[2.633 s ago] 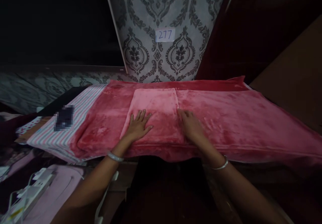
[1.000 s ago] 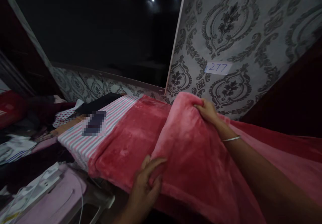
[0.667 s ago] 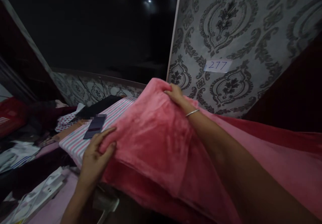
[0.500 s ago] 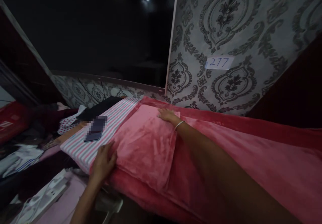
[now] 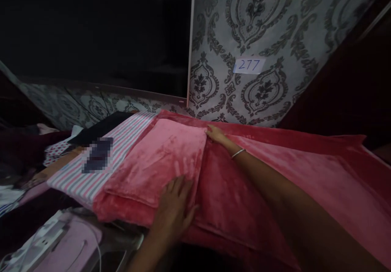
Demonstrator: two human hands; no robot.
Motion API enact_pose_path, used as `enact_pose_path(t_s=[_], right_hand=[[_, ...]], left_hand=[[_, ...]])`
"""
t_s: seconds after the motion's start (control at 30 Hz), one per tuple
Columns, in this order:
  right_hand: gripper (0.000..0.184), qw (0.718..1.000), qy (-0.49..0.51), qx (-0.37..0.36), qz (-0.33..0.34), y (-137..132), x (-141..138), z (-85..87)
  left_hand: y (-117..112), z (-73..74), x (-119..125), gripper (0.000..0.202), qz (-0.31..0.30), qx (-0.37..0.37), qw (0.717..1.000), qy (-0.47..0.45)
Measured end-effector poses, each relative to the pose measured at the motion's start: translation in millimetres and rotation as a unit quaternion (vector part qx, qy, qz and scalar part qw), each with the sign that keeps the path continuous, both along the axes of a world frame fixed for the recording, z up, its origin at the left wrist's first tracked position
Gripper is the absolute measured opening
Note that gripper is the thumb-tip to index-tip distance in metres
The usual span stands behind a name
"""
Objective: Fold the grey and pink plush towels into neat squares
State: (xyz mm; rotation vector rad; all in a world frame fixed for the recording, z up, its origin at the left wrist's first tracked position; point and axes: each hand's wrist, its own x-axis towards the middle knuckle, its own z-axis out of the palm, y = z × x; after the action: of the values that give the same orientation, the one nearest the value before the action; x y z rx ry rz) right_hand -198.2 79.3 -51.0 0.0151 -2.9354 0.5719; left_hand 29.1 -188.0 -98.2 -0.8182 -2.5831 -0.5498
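Note:
A folded pink plush cloth (image 5: 155, 153), looking like a small blanket or pillow cover, lies on a larger spread of the same red-pink plush fabric (image 5: 238, 206). My left hand (image 5: 175, 200) rests on the folded piece's front right part, fingers spread and thumb out to the right. At the back right corner of that piece is my right hand (image 5: 216, 134), its fingertips closed on the corner; a silver bangle (image 5: 238, 153) circles that wrist. Faint finger-like marks show in the pile just beyond my left hand.
Left of the plush lies a striped cloth (image 5: 73, 178) with a dark, pixelated flat object (image 5: 98, 155) on it. A white power strip (image 5: 45, 239) with cords sits at lower left. Behind are a large dark screen (image 5: 100, 35) and patterned wallpaper with a "277" label (image 5: 249, 65).
My left hand has moved right, from the folded cloth's left front edge to its front right part. My right hand has gone from lying on top to the back right corner. The view has shifted.

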Motion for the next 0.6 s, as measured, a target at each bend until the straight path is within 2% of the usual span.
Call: enact_pose_path(t_s=[0.1,0.2,0.27,0.37,0.47,0.53,0.6], right_hand=[[0.059,1.000,-0.001,-0.017,0.014,-10.7,6.0,-8.6],[0.055,0.999,0.014,-0.032,0.022,-16.7,15.4,-13.8],[0.053,0.998,0.032,-0.041,0.030,-15.7,26.5,-16.0],[0.052,0.996,0.071,-0.049,0.038,-2.5,52.1,-20.5],[0.048,0.993,0.107,-0.045,0.011,34.8,84.8,-25.6],[0.046,0.991,0.125,-0.040,-0.034,77.2,108.6,-26.6],[0.045,0.984,0.141,-0.036,-0.102,131.2,135.3,-24.1]], left_hand=[[19.7,-11.8,8.8,0.055,0.014,-0.058,0.998,-0.013],[17.3,-15.6,11.2,0.052,0.025,-0.085,0.996,-0.006],[10.3,-10.6,6.5,0.048,0.002,-0.074,0.997,-0.012],[4.8,8.1,-15.9,0.045,-0.046,-0.019,0.998,-0.034],[14.5,34.2,-59.2,0.048,-0.074,0.019,0.996,-0.048],[29.5,51.5,-95.5,0.050,-0.066,0.002,0.996,-0.064],[49.5,66.2,-131.4,0.054,-0.041,-0.042,0.994,-0.089]])
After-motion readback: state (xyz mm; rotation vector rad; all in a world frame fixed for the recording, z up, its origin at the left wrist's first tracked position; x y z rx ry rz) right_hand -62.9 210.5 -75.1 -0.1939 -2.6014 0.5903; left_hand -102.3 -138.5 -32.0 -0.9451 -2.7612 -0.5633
